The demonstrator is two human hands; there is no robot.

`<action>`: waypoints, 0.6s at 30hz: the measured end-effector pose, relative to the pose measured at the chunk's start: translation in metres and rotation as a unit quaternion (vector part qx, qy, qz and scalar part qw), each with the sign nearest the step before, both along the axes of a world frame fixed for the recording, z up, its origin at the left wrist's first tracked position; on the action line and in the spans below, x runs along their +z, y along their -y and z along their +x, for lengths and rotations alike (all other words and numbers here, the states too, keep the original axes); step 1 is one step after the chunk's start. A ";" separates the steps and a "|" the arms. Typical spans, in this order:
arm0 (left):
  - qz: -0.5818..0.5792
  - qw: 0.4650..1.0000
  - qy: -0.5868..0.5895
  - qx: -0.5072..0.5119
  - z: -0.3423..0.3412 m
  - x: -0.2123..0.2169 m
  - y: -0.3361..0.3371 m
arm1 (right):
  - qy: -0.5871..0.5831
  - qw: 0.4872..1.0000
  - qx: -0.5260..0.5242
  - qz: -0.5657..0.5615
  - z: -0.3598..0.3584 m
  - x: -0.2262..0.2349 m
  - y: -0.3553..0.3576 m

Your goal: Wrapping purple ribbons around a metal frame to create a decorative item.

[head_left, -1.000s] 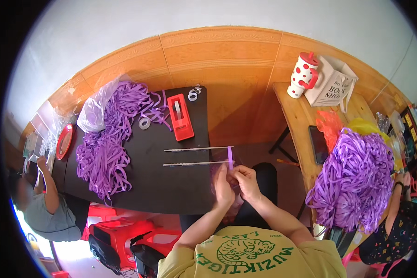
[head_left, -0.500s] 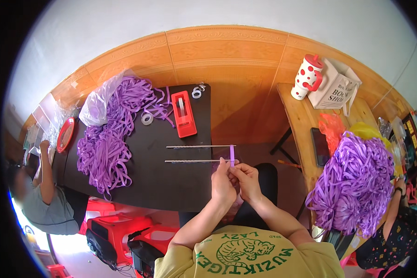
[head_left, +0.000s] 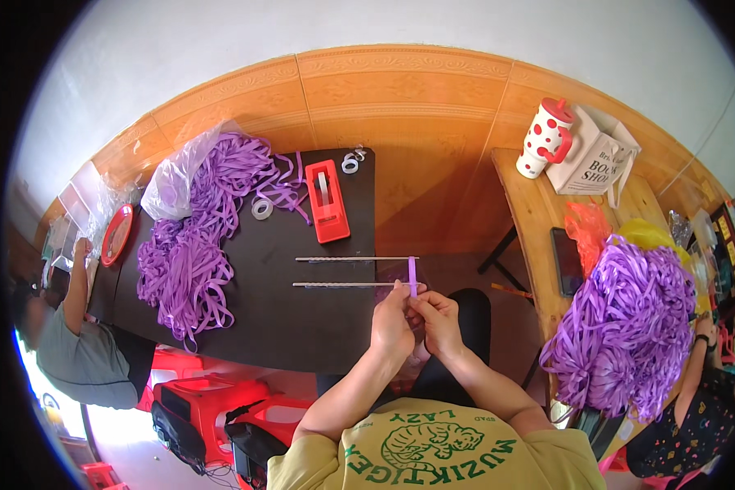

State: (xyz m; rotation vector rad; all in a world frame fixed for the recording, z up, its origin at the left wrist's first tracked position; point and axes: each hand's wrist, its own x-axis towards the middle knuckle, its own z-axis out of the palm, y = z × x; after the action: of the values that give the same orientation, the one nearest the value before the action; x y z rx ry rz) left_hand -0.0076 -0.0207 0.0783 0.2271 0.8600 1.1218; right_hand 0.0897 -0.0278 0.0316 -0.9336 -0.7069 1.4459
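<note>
Two thin metal rods (head_left: 347,259) lie nearly parallel across the dark table, their right ends sticking out past its edge. A strip of purple ribbon (head_left: 412,273) spans the two rods near those ends. My left hand (head_left: 393,327) is closed in a pinch beside the ribbon, its fingertips up against the nearer rod. My right hand (head_left: 438,322) pinches the near end of the ribbon just below that rod. The fingers hide how the ribbon's end runs.
Heaped purple ribbon (head_left: 188,269), a red tape dispenser (head_left: 327,204) and a tape roll (head_left: 262,209) sit on the dark table. The wooden table holds another ribbon pile (head_left: 625,327), a phone (head_left: 566,261) and a dotted tumbler (head_left: 541,143). Other people sit left and right.
My hands stay at the ribbon's near end with almost the same grip, fingers shifting only slightly. The whole view has moved a little; the rods lie as before.
</note>
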 end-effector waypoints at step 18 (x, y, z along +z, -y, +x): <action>-0.049 0.993 0.068 -0.084 -0.018 0.015 -0.006 | 0.151 0.986 0.006 0.064 0.018 0.081 -0.050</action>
State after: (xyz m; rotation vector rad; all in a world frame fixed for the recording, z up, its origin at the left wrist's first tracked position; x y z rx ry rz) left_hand -0.0253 -0.0147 0.0936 0.1376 0.7580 0.9240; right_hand 0.1078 0.0223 0.1124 -1.0606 -1.0185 1.2655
